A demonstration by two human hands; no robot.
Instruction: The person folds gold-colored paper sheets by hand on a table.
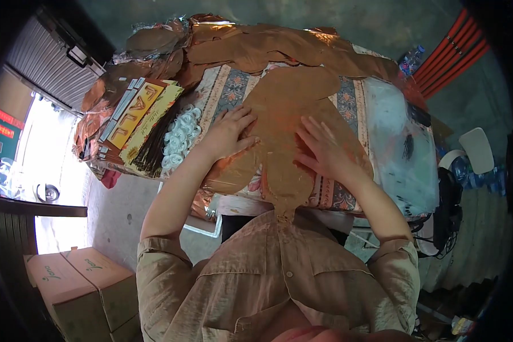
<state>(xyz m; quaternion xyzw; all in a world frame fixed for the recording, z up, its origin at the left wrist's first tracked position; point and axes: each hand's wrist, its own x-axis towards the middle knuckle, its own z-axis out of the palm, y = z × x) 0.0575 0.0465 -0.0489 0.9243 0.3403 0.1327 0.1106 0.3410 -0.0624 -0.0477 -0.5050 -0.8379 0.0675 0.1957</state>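
Brown sheeting, cut in a broad lobed shape with a narrow stem, makes up the large cutout (290,105) in the head view. It lies flat at the middle of the table, its stem hanging over the near edge towards the person's shirt (285,273). The left hand (229,135) lies on the left part of the cutout, fingers stretched out and loosely spread, the thumb pointing towards the centre. The right hand (325,153) lies on the right part, its fingers also extended and apart; neither hand is clenched or grasping anything. Beneath is a patterned tablecloth (235,88), showing on both sides of the cutout.

Along the far edge lies a heap of similar brown pieces (251,48), some with shiny surfaces. To the left is a stack of cards (142,119) with "FALL" in large letters, and just right of it a bundle of white curly cord (181,137). On the right side of the table lie clear plastic bags (399,128). A plastic bottle (414,58) is at the far right. On the floor, near left, sits a strapped cardboard box (77,271).
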